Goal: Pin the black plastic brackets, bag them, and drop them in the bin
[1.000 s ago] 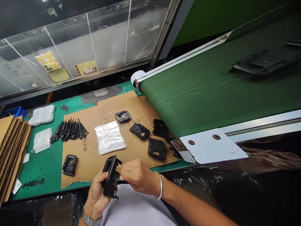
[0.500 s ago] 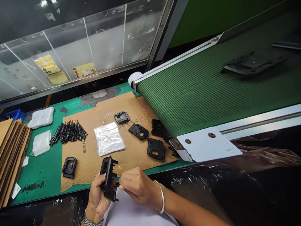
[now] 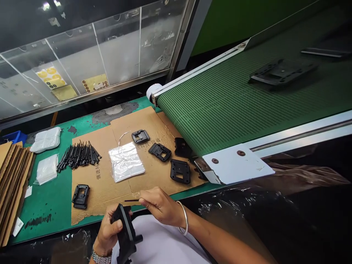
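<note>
My left hand (image 3: 107, 231) is closed around a black plastic frame-like part (image 3: 127, 231), tilted on edge near my lap, with a short round peg jutting from its right side. My right hand (image 3: 159, 206) pinches a thin dark rod (image 3: 131, 200) that looks like one of the long black screws. The rod points left, just above the part's upper end. Ahead on the cardboard lie a stack of clear plastic bags (image 3: 126, 161) and a heap of long black screws (image 3: 79, 156). Similar black parts (image 3: 180, 171) lie right of the bags, and another (image 3: 80, 196) at left.
A green conveyor belt (image 3: 203, 106) slopes down from the right, carrying a larger black part (image 3: 283, 73). Its white end plate (image 3: 236, 167) overhangs the table edge. Stacked cardboard (image 3: 16, 187) and more bags (image 3: 47, 168) are at left.
My left hand has lowered the black part and turned it. My right hand has risen slightly, so the thin rod now shows clear above the part. The belt's parts appear further left.
</note>
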A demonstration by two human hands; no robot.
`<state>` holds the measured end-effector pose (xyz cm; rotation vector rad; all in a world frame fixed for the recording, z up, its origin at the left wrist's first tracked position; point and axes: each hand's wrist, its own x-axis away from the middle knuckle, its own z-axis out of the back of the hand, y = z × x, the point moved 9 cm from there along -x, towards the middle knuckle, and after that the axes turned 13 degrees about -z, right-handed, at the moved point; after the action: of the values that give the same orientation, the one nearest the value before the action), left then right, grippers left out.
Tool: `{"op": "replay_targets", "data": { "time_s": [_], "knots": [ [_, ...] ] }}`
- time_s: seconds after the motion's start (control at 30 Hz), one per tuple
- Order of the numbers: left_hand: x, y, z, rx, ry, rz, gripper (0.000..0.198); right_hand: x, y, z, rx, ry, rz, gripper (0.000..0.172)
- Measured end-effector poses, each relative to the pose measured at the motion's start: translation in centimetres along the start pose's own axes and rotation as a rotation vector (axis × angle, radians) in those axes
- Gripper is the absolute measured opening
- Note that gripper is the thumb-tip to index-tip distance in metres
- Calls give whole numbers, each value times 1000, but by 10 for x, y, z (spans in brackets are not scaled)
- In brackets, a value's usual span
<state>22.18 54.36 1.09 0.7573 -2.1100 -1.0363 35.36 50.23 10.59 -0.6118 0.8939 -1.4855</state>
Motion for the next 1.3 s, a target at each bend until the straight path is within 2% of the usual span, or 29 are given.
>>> {"op": "replay_targets", "data": {
  "time_s": [0.07, 0.17, 0.23, 0.43, 0.6, 0.67, 0.73, 0.8, 0.83, 0.87, 0.9, 0.97, 1.03, 1.1, 1.17, 1.23, 1.3],
  "knots": [
    [-2, 8, 0, -100, -64, -69, 32, 1, -12, 0, -13, -35, 53, 41],
    [-3, 17, -10, -171, -179, -112, 25, 1, -27, 0, -25, -57, 109, 40],
    [-5, 21, -16, -169, -201, -120, 23, 1, -31, -1, -28, -63, 126, 39],
    [-7, 18, -6, -80, -61, -83, 28, 12, -38, -8, -40, -92, 202, 36],
    [-12, 19, 10, -64, 33, -98, 29, 28, -48, -13, -56, -209, 301, 37],
    [-17, 25, 8, -104, -15, -99, 27, 25, -38, -8, -122, -180, 201, 42],
    [-21, 34, -3, -222, -130, -104, 21, 16, -19, -4, -215, -143, 7, 48],
    [-25, 43, -20, -384, -276, -124, 16, 11, -5, -8, -287, -175, -147, 58],
    [-26, 48, -27, -458, -326, -150, 18, 9, -2, -12, -311, -212, -177, 60],
    [-29, 55, -32, -509, -325, -195, 23, 7, -2, -16, -323, -230, -187, 57],
    [-33, 62, -34, -524, -260, -256, 31, 5, -2, -17, -319, -208, -192, 52],
    [-37, 75, -25, -420, 1, -365, 44, 1, -1, -11, -260, -41, -194, 42],
    [-37, 61, -17, -133, 219, -306, 41, 2, -4, -1, -141, 197, -162, 34],
    [-37, 30, -24, 205, 268, -114, 38, 6, -15, 2, -4, 355, -71, 33],
    [-35, 9, -34, 418, 266, 16, 39, 9, -25, -2, 83, 384, 29, 39],
    [-32, 6, -30, 458, 313, -16, 39, 10, -29, -3, 95, 352, 84, 47],
    [-30, 10, -23, 402, 331, -64, 44, 8, -28, 3, 93, 315, 94, 48]
  ]
}}
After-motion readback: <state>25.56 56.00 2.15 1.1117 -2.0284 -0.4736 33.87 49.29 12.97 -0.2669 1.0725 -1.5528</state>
